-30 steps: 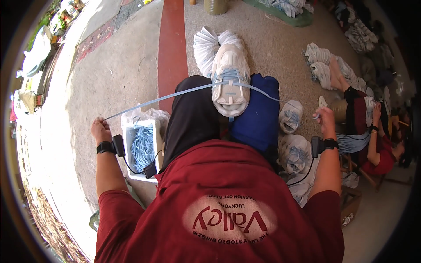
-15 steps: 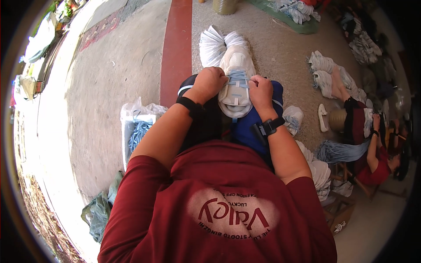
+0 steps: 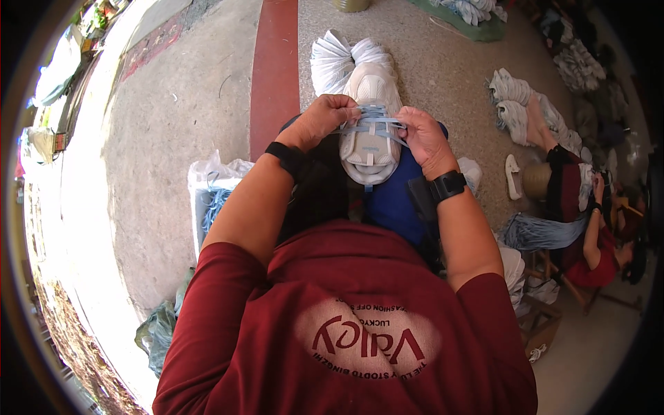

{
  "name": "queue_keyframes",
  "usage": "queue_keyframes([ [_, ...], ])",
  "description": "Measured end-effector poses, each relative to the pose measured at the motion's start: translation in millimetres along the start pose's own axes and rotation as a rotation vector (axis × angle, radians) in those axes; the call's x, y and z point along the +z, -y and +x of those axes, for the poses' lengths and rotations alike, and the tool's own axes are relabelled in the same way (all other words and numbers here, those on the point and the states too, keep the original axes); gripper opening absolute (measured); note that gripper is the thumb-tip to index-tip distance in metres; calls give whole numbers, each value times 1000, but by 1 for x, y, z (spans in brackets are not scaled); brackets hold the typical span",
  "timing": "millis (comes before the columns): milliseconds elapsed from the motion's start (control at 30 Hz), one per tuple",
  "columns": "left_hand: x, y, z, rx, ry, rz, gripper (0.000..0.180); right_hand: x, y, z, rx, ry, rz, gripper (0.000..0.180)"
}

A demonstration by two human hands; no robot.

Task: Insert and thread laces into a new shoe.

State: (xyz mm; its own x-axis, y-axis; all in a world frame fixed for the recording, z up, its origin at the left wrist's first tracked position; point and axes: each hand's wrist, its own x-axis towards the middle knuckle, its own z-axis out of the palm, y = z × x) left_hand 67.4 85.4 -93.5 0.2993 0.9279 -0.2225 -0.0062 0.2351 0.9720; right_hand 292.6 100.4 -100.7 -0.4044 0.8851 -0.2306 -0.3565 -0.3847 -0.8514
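Since second ago: both arms, then flung wide with lace stretched taut, now drawn in over shoe. Left hand (image 3: 324, 119) pinches light blue lace (image 3: 373, 122) at shoe's left edge, fingers clenched on strand. Right hand (image 3: 423, 136) grips lace on right edge, fingers curled tight. White shoe (image 3: 371, 124) rests on lap, centre, toe pointing far. Lace crosses upper in several rows; judgement: lacing partly done, tightening in hand. Bag of blue laces (image 3: 216, 200) on floor, near left. Seated person (image 3: 577, 228) far right.

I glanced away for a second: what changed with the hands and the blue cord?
Both hands came in from wide apart: the left hand and right hand now pinch the blue cord crossed over the white bundle on the lap. The bundle and the bag of cords stayed put.
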Motion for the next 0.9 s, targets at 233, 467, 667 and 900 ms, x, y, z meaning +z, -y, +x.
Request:
queue_keyframes([
  [233, 1, -6, -1, -15, 9, 30, 17, 15, -7, -2, -133, -152, -373, 15],
  [467, 0, 20, 5, 108, -249, 267, 14, 27, -16, -12, -273, -156, -613, 18],
  [667, 4, 34, 11, 165, -525, 273, 14, 25, -19, -18, -253, -137, -623, 21],
  [900, 9, 0, -1, 69, -232, 55, 12, 14, -23, -11, -227, -206, -488, 21],
])
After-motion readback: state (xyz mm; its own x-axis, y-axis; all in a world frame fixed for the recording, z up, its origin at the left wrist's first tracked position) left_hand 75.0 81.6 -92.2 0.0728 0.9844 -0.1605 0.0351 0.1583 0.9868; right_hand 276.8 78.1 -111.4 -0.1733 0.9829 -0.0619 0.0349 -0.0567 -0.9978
